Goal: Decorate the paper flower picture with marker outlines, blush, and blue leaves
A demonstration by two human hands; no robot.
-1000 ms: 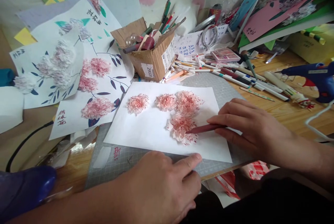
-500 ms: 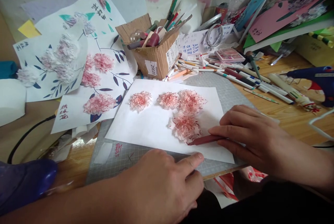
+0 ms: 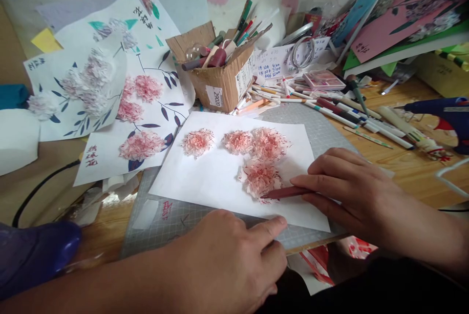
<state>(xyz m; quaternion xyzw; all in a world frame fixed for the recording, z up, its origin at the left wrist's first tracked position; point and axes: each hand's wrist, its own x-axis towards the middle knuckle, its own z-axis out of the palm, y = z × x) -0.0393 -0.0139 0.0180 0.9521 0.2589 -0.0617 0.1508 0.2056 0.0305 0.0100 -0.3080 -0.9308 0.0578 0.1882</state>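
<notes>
Red pen [image 3: 284, 192]: pinched in right hand [image 3: 351, 189], tip on the lowest flower [image 3: 259, 178].
Left hand [image 3: 227, 255]: loosely curled, forefinger pinning sheet [image 3: 216, 177] on desk [image 3: 403, 157].
Advice: light strokes, sheet held flat.

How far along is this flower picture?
Four pink paper flowers already sit on the white sheet. The right hand holds a dark red pen with its tip at the lowest flower's edge, while the left hand pins the sheet's near edge. Unlike the finished pictures alongside, there are no stems or leaves yet.
</notes>
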